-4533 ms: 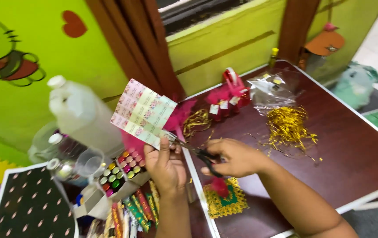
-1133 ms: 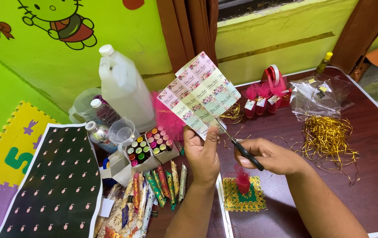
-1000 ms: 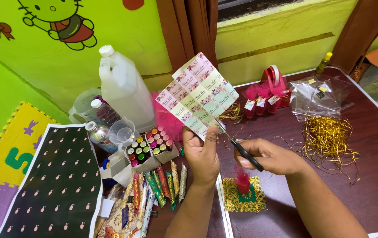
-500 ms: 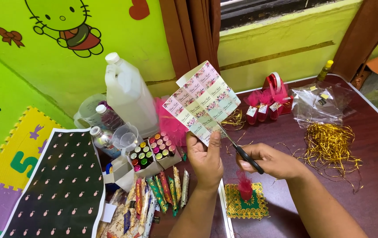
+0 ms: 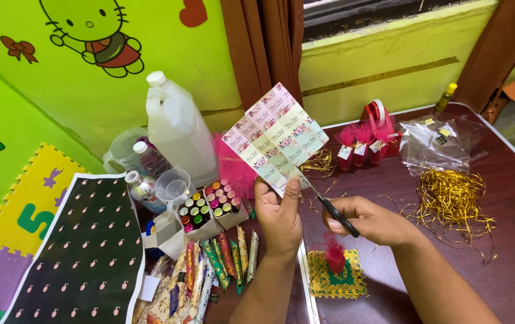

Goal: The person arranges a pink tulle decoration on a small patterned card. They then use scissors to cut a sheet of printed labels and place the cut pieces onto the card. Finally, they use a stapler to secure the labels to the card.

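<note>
Label sheet [image 5: 276, 135], printed with small floral tags in pink and pale green, is being held up tilted above the dark red table [image 5: 509, 198], pinched at its near edge by the left hand [image 5: 278, 213], whose thumb is being pressed against the front of the sheet. Black-handled scissors [image 5: 329, 207] are being gripped by the right hand [image 5: 368, 221], fingers closed around the handles, with the blades being pointed up and left at the sheet's lower right edge; whether the blades are parted cannot be told. The hands are being kept close together, just apart.

To the left, a large white plastic jug [image 5: 176, 129] is standing beside small bottles and a box of coloured vials [image 5: 206, 207]. A dark patterned paper sheet [image 5: 83, 246] is lying at the near left. Near the right hand, a small green-and-gold mat with a red tuft [image 5: 335, 273] is resting on the table. Gold shredded ribbon [image 5: 449, 201] and a clear plastic bag [image 5: 440, 141] are lying to the far right, with pink favour bags [image 5: 365, 141] beyond the sheet.
</note>
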